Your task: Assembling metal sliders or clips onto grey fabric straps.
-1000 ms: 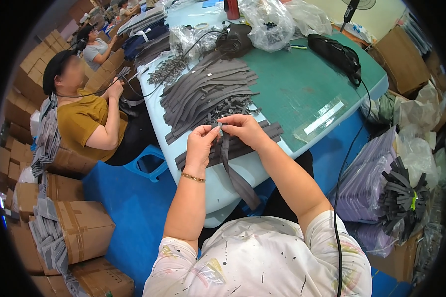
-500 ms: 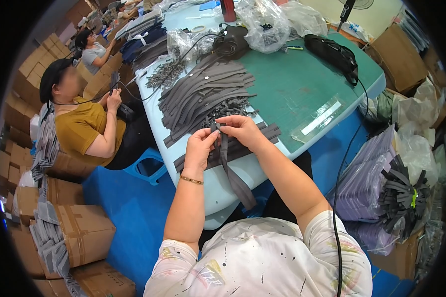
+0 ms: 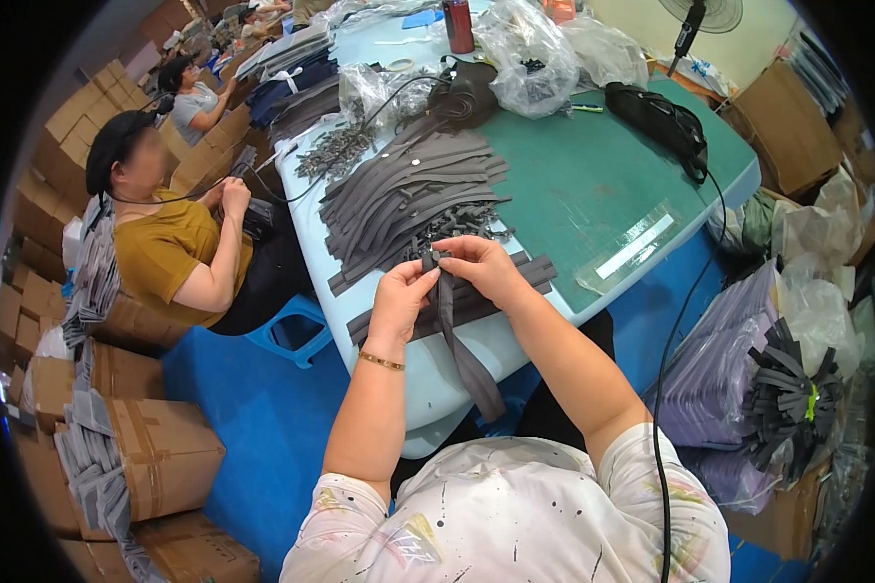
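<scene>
A dark grey fabric strap (image 3: 467, 361) hangs from my fingers over the near table edge, its lower end dangling toward my lap. My left hand (image 3: 401, 299) pinches the strap's upper end from the left. From the right, my right hand (image 3: 484, 268) pinches the same end with thumb and forefinger, beside a small dark piece too small to make out. Just beyond my fingers lies a heap of small dark pieces (image 3: 449, 225). A broad pile of grey straps (image 3: 394, 187) fans out behind it. More flat grey strips (image 3: 527, 282) lie beneath my hands.
The table carries a green mat (image 3: 544, 170), a clear packet with a white strip (image 3: 634, 247), a black pouch (image 3: 656, 126), plastic bags (image 3: 525, 58) and a red bottle (image 3: 459, 27). A black cable (image 3: 663, 389) runs down at right. A co-worker (image 3: 180, 248) sits left, near cardboard boxes (image 3: 165, 457).
My fingers have shifted slightly on the strap's upper end, and the small piece there is turned differently. The strap still hangs down. At left, the co-worker's hands have moved a little.
</scene>
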A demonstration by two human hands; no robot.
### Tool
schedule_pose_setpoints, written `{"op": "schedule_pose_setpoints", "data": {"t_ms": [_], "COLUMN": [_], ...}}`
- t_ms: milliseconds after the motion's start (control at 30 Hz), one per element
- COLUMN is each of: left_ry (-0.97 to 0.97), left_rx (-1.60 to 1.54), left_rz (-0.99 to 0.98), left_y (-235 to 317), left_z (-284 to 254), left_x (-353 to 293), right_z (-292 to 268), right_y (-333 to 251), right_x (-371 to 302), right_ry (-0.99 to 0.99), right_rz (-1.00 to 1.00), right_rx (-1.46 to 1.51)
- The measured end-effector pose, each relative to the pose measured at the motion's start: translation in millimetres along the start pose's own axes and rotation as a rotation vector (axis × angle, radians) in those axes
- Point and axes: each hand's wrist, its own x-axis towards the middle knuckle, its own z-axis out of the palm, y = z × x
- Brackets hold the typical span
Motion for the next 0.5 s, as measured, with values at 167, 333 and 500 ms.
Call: {"op": "schedule_pose_setpoints", "data": {"t_ms": [167, 333, 500], "left_ry": [0.057, 0.052, 0.041], "left_rx": [0.016, 0.090, 0.042], "left_rz": [0.039, 0.145, 0.167], "left_y": [-2.5, -5.7, -3.6], "left_z": [0.0, -0.5, 1.6], "left_x": [1.7, 2.5, 1.1], "right_z": [0.3, 1.8, 0.8], "right_y": [-1.3, 0.3, 2.0], "right_x": [0.7, 1.2, 0.9], "right_ry": [0.012, -0.004, -0.011], "right_rz": [-0.053, -0.064, -0.061], "right_rx": [-0.019, -0.042, -0.054]}}
